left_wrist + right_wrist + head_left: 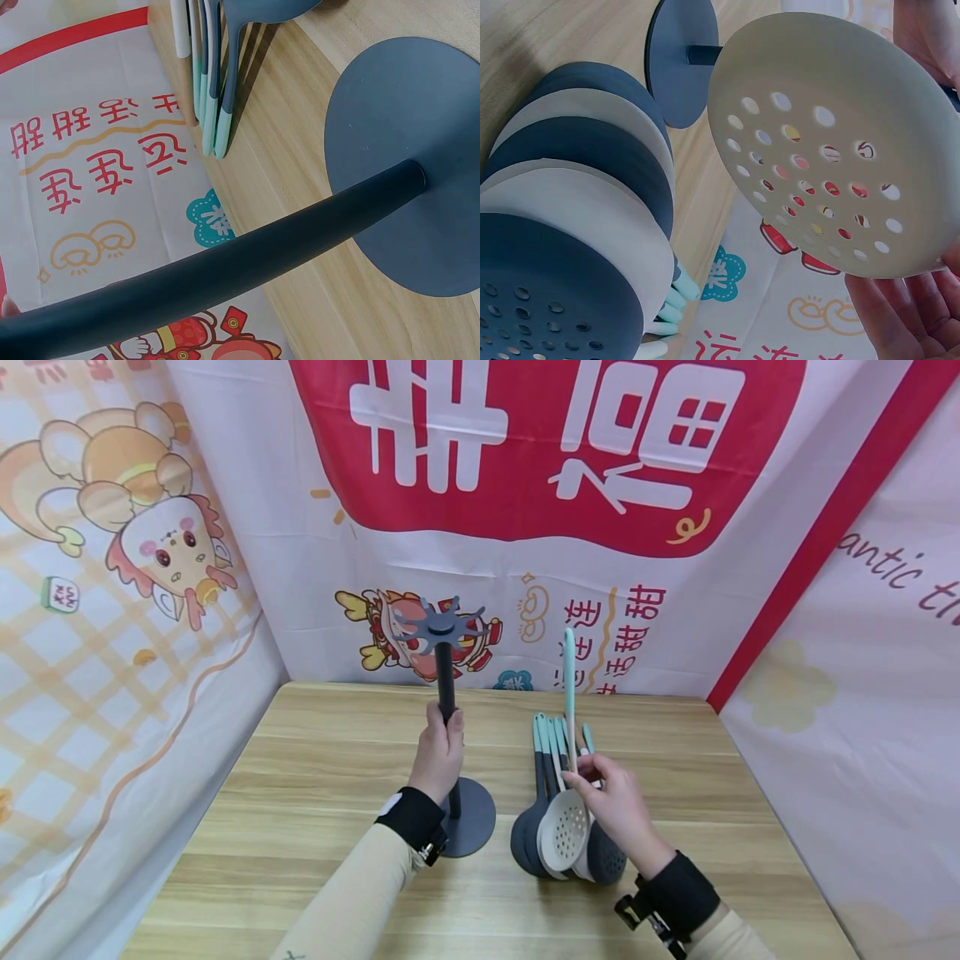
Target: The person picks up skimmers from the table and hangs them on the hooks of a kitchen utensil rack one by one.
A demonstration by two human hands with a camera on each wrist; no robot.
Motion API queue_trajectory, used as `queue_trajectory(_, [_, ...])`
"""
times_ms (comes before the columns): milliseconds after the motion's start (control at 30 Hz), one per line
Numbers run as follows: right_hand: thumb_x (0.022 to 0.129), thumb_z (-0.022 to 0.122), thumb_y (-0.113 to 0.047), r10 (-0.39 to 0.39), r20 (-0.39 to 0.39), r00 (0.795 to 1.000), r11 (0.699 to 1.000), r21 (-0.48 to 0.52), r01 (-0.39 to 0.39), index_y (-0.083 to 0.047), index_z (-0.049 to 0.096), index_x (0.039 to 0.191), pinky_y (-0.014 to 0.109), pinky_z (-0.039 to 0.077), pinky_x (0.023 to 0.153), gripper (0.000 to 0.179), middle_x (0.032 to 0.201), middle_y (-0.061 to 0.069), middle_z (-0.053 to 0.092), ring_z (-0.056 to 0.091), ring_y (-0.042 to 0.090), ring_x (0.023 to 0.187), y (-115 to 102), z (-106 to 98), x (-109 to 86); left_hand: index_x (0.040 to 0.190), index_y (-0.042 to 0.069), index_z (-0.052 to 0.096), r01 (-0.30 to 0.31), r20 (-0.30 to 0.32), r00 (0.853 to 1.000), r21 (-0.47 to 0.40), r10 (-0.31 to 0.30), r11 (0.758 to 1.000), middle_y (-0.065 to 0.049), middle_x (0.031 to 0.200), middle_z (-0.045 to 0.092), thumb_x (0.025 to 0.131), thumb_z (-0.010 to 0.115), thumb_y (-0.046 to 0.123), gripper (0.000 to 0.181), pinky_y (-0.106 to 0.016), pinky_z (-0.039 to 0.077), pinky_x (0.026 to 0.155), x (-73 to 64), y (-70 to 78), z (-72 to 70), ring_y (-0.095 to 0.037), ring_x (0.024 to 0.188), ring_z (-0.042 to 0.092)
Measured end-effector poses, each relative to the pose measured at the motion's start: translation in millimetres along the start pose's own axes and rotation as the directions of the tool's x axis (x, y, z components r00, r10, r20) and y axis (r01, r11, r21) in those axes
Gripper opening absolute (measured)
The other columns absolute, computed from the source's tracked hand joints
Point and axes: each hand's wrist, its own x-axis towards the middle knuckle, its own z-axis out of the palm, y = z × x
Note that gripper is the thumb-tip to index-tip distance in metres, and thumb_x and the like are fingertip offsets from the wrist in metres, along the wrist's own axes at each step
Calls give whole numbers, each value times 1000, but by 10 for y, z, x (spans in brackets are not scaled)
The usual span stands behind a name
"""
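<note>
My left hand grips the black pole of a utensil stand, its fingers curled round the upper part. A round dark base and a ring of hooks form the stand's two ends. With thumb and fingers my right hand pinches the handle of a beige skimmer. Its mint handle end points up, and its perforated head hangs below, large in the right wrist view. Beneath and beside it lie several stacked utensils, dark and white with mint handle ends; a dark skimmer is among them.
Everything stands on a wooden table. A printed cloth hangs along the table's far edge, with more patterned cloth at both sides. The utensil pile lies to the right of the stand's base.
</note>
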Motion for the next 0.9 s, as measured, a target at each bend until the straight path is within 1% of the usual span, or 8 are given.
queue_trajectory(200, [91,72,-18,-7,-3,1000,1000,5,7,-2,69,100,24,50,68,18,91,9,70,61,19,84,-22,3,-10,118,4,35,13,4,1000,-5,-13,1000,-7,77,47,109,33,25,23,-29,39,59,-7,15,-5,-18,63,45])
queue_trajectory(433, [90,74,-17,-29,-21,999,999,17,30,0,70,102,22,49,66,21,90,10,70,61,19,83,-76,-7,-18,118,6,35,29,2,1000,-40,-28,999,-7,76,46,109,34,26,22,-29,39,59,-10,17,-12,-18,63,45])
queue_trajectory(533, [89,75,-16,-42,-27,999,999,21,43,0,70,101,20,51,66,21,89,9,69,60,18,82,-106,-9,-28,118,6,36,25,-5,1000,-45,-25,999,-7,76,47,109,35,26,22,-29,39,59,-8,11,-14,-18,64,46])
queue_trajectory(733, [88,76,-17,-68,-34,997,997,31,69,-3,70,98,19,53,66,19,88,8,69,60,18,82,-172,-6,-45,117,7,37,16,-10,1000,-50,-17,999,-7,74,47,109,36,27,22,-29,39,58,-5,-1,-13,-18,62,46])
queue_trajectory(900, [88,76,-20,-66,-31,997,998,13,66,-7,70,98,21,50,61,18,89,7,68,59,18,82,-234,3,-51,116,7,37,13,-12,1000,-53,-13,999,-7,74,47,109,36,26,20,-29,38,58,-4,-8,-15,-18,62,46])
